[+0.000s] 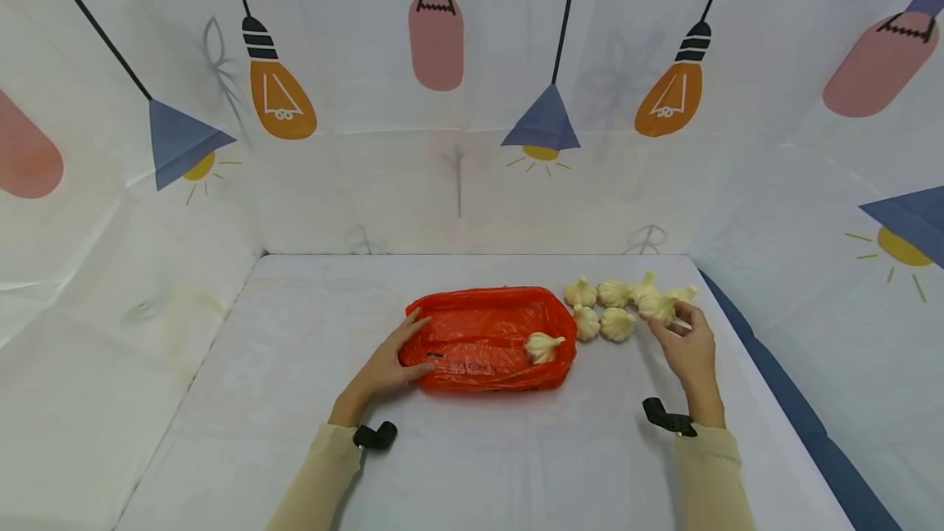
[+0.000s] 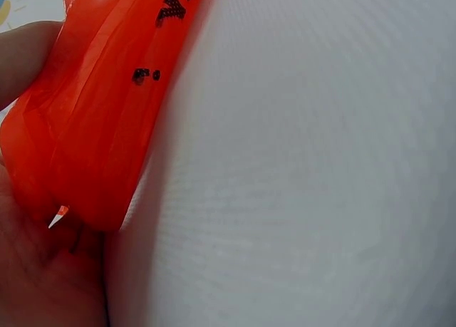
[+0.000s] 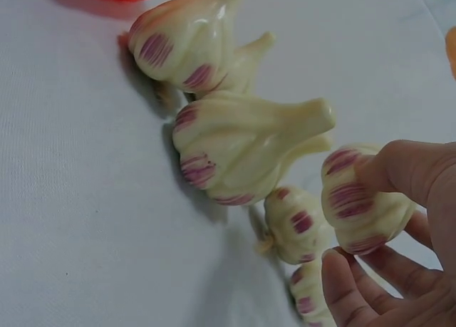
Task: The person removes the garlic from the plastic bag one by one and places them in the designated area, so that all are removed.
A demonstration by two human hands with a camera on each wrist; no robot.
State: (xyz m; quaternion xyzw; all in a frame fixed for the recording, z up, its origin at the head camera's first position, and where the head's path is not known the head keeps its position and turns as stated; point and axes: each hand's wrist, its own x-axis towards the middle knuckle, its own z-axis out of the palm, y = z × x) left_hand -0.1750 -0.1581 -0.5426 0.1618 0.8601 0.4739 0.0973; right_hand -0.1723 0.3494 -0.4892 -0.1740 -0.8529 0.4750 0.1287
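A shallow tray-shaped container [image 1: 472, 330] covered in red plastic bag film lies mid-table, with one garlic bulb [image 1: 542, 348] at its right end. My left hand [image 1: 385, 363] holds its left end, thumb at the near corner and fingers along the far side. In the left wrist view the red plastic [image 2: 92, 120] with black print sits against the palm. My right hand [image 1: 692, 347] pinches a garlic bulb [image 3: 353, 202] between thumb and fingers. This bulb, pale with purple streaks, is at the right of a cluster of several garlic bulbs [image 1: 614, 324] beside the container.
A white-covered table [image 1: 310, 326] lies under everything. Behind it hangs a pale cloth backdrop [image 1: 457, 187] printed with lamps and bulbs. Dark blue fabric [image 1: 782, 392] runs along the right edge. A black strap device [image 1: 667, 416] is on the right wrist, another [image 1: 376, 436] on the left.
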